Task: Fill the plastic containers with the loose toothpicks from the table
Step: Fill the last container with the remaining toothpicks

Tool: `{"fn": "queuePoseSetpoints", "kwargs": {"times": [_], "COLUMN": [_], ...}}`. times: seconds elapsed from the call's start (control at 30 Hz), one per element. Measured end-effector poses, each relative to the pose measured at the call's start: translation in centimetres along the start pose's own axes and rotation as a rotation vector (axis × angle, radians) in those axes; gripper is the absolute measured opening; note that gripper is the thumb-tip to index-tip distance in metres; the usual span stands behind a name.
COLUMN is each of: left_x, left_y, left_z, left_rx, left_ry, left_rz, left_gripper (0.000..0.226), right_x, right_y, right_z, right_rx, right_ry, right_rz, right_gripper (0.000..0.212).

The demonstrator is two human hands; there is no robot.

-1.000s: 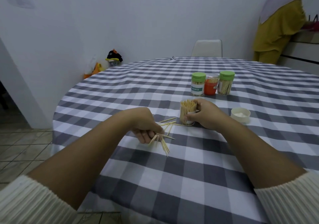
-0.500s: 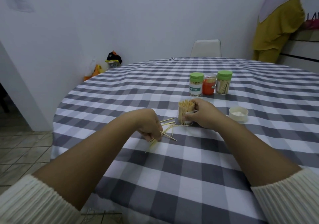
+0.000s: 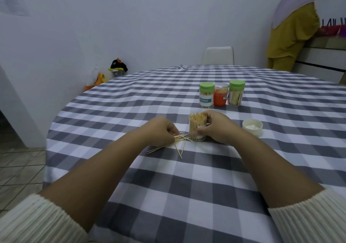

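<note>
Right hand (image 3: 218,126): fingers wrapped round the open toothpick container (image 3: 197,126), upright on the checked tablecloth (image 3: 168,186).
Left hand (image 3: 161,130): fingers curled, pinching loose toothpicks (image 3: 178,145) just left of that container.
Lid (image 3: 252,127): white, right of the right hand.
Far jars: two green-lidded containers (image 3: 206,95) flanking an orange jar (image 3: 221,97).

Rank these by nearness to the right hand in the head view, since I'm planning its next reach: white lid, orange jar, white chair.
1. White lid, just right of the right hand.
2. Orange jar, behind the hand, between two green-capped containers.
3. White chair, beyond the table's far edge.
</note>
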State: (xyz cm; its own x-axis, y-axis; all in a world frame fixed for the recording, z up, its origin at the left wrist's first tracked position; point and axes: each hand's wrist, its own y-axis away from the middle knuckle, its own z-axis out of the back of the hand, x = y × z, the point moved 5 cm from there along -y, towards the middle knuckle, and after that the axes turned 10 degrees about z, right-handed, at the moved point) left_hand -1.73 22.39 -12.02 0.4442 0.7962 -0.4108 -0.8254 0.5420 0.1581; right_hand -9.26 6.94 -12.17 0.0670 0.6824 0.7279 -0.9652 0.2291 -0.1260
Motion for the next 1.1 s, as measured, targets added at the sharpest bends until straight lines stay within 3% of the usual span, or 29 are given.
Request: {"fn": "queuePoseSetpoints", "kwargs": {"times": [0.1,0.23,0.3,0.4,0.57,0.73,0.9,1.1], "left_x": [-0.3,-1.6,-2.0,-1.7,-0.9,-0.5,0.9,1.6], "left_y": [-0.2,-0.5,-0.8,-1.5,-1.2,-0.1,0.6,-0.4], "left_z": [-0.3,-1.4,-1.9,-2.4,-1.1,-0.1,-0.1,0.6], "left_rx": [-0.119,-0.234,-0.207,-0.085,0.023,0.061,0.155,0.108], "left_ry": [0.073,0.026,0.013,0.015,0.009,0.014,-0.205,-0.221], "left_rz": [0.014,0.115,0.184,0.236,0.173,0.104,0.147,0.161], "left_gripper": [0.008,0.041,0.046,0.035,0.017,0.021,0.066,0.051], "right_x": [-0.1,-0.3,-0.5,-0.7,-0.7,-0.8,-0.7,-0.6], "right_y": [0.0,-0.1,-0.1,-0.3,-0.3,-0.2,-0.1,-0.1], "right_z": [0.0,0.1,0.2,0.3,0.3,0.3,0.4,0.4], "right_rx": [-0.010,-0.029,-0.037,-0.035,-0.028,-0.025,-0.023,-0.017], "right_ry": [0.003,0.005,0.020,0.033,0.047,0.027,0.048,0.055], "right_rz": [0.000,0.004,-0.006,-0.018,-0.022,-0.025,-0.027,-0.026], "right_gripper": [0.056,0.051,0.054,0.059,0.055,0.051,0.054,0.056]}}
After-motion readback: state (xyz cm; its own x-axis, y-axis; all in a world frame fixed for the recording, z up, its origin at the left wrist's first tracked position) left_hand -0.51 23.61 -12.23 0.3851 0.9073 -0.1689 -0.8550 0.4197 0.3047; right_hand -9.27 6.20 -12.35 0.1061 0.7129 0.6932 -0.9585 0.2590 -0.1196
